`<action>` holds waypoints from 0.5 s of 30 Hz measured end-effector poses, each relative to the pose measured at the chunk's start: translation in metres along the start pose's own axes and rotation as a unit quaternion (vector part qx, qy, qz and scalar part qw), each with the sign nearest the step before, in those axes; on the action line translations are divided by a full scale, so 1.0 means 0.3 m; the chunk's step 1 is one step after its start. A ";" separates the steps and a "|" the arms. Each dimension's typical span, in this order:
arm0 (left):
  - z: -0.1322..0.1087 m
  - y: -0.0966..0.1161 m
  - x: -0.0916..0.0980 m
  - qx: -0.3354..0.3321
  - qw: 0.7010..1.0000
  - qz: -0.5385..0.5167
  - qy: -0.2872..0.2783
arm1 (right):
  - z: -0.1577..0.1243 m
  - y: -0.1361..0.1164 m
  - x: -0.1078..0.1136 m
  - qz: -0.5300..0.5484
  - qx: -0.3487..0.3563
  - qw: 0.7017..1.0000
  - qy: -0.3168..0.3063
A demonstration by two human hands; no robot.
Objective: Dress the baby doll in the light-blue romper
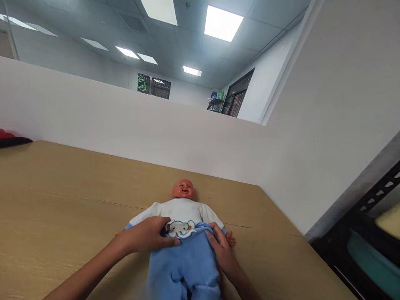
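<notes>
Tan tabletop (78, 183); faceup doll (186, 243) lengthwise toward white wall (125, 121), head (183, 189) foremost

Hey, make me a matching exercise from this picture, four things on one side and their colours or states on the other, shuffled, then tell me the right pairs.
Column one
1. Pants
2. Doll
3. Table
4. Shirt

Column two
A. White, with blue cuffs
B. Light brown and flat
C. Blue, touched by the left hand and the right hand
D. Lying face up

Right pairs: 1-C, 2-D, 3-B, 4-A
</notes>
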State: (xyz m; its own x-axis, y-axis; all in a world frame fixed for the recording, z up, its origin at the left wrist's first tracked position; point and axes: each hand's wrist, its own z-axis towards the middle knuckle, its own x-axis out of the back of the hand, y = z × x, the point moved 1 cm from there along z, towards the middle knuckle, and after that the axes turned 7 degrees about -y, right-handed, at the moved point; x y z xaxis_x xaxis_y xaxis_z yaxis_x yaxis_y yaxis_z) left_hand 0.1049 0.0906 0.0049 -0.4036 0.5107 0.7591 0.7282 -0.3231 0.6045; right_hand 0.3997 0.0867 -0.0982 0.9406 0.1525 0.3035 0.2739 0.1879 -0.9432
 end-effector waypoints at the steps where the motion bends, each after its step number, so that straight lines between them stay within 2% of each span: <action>1: 0.003 -0.009 0.012 -0.004 1.000 -0.007 -0.011 | 0.015 -0.013 -0.002 -0.040 0.005 0.999 -0.013; 4: 0.020 -0.034 0.033 -0.041 0.996 -0.070 -0.031 | 0.047 -0.036 -0.016 -0.123 0.028 0.992 -0.007; 7: 0.053 -0.059 0.021 -0.081 0.992 -0.090 0.021 | 0.070 -0.010 -0.037 -0.114 0.020 0.992 0.050; 10: 0.102 -0.084 -0.020 -0.051 0.991 -0.077 0.101 | 0.096 0.048 -0.061 -0.054 -0.016 0.995 0.087; 12: 0.138 -0.107 -0.048 -0.017 0.984 -0.111 0.138 | 0.117 0.086 -0.074 0.000 -0.043 0.997 0.070; 15: 0.178 -0.150 -0.068 0.000 0.976 -0.182 0.122 | 0.140 0.122 -0.078 0.050 -0.076 0.995 0.037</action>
State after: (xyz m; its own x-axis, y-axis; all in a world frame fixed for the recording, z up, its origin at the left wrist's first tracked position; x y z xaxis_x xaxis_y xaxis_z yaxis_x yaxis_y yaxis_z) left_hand 0.1100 0.1373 -0.0508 -0.7557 0.3867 0.5286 0.5114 -0.1557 0.8451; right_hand 0.3792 0.1306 -0.1341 0.9754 0.0910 0.2008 0.1993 0.0257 -0.9796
